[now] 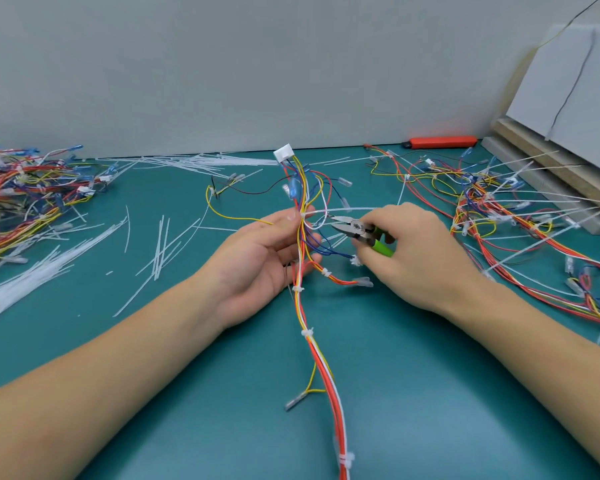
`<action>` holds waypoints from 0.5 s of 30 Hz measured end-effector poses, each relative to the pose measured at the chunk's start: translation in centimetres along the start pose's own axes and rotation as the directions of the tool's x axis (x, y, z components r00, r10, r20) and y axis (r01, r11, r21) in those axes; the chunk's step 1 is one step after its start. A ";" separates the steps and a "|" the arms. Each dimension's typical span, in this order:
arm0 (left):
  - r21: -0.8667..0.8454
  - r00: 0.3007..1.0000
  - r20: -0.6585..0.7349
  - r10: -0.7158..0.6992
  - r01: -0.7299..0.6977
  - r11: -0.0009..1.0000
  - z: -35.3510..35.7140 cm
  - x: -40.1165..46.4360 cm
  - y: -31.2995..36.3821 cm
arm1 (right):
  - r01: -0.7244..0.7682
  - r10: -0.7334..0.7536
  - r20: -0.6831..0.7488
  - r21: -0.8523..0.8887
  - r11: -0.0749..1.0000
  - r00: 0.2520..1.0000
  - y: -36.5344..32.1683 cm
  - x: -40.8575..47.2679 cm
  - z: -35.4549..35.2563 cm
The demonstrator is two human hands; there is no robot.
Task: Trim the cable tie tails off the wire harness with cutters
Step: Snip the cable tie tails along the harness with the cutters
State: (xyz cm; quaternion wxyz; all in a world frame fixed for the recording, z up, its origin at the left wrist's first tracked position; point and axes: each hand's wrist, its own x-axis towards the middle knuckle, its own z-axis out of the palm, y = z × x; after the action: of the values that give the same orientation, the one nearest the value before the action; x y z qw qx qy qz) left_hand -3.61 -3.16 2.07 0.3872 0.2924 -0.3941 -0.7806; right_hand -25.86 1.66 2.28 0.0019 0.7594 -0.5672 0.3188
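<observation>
A teal work table [395,393] meets a plain pale wall [222,64] (evenly lit), white boards [568,81] leaning at right.

Two bare hands, left hand [257,258] and right hand [416,258]. One pair of green-handled steel cutters [361,233]. One held multicoloured wire harness [305,271] bearing one white plastic connector [283,154]. Two heaps of further harnesses, left heap [25,195] and right heap [520,216]. One orange-handled tool [442,142]. Loose white tie tails [160,251]: too many to count.

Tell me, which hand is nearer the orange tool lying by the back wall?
Right. The right hand, gripping green-handled cutters, sits below and slightly left of the orange tool; the left hand, holding the multicoloured wire harness, is farther left.
</observation>
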 end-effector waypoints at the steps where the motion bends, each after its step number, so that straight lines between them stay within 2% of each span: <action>1: 0.014 1.000 0.014 0.003 -0.003 1.000 0.0 0.0 0.0 | -0.017 0.017 -0.003 -0.028 0.999 1.000 0.1 0.0 0.0; 8: 0.082 0.995 0.097 0.026 -0.034 0.996 0.0 -0.2 -0.2 | -0.021 0.021 -0.033 -0.019 1.000 0.999 -0.7 -0.1 0.3; 15: 0.116 0.993 0.114 0.017 -0.031 0.993 0.3 -0.4 -0.1 | -0.025 0.025 0.039 -0.003 1.000 0.999 -0.9 -0.2 0.4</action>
State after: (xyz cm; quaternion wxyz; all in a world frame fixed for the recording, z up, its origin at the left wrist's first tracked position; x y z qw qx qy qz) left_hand -3.68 -2.63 2.18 0.3555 0.2653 -0.4644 -0.7665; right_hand -24.92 2.02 2.15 -0.0119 0.7583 -0.5770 0.3032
